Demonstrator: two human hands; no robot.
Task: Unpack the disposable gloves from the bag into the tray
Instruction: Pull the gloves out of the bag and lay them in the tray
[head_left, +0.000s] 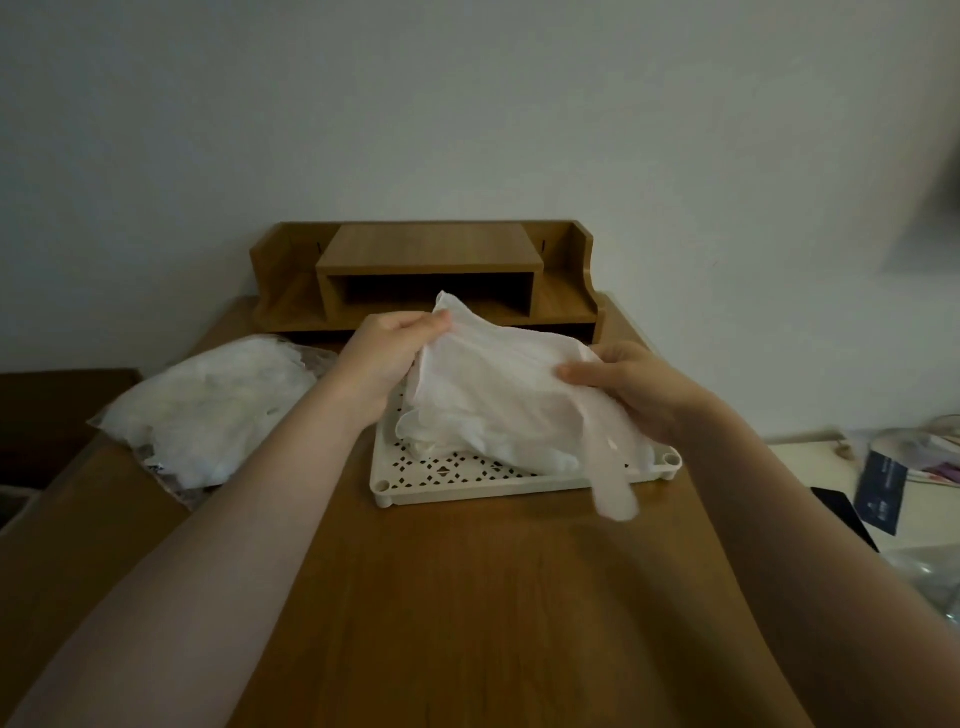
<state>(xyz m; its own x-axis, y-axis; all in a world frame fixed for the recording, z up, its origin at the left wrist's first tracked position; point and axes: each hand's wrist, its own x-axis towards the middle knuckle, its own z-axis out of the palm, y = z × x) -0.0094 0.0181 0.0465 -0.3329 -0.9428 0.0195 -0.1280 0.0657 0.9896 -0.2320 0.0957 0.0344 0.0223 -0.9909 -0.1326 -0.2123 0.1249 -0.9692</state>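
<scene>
A bundle of thin translucent white disposable gloves (493, 384) is held just above the cream perforated tray (467, 480) in the middle of the wooden desk. My left hand (387, 353) pinches the bundle's upper left corner. My right hand (623, 382) grips its right edge, thumb on top. One glove finger hangs down over the tray's front right rim. The clear plastic bag (208, 410), still stuffed with white gloves, lies on the desk to the left of the tray.
A wooden desktop shelf (426, 270) stands against the wall right behind the tray. Off the desk's right side sits a lower surface with papers and a dark booklet (883, 491). A dark piece of furniture (52, 415) is at the left.
</scene>
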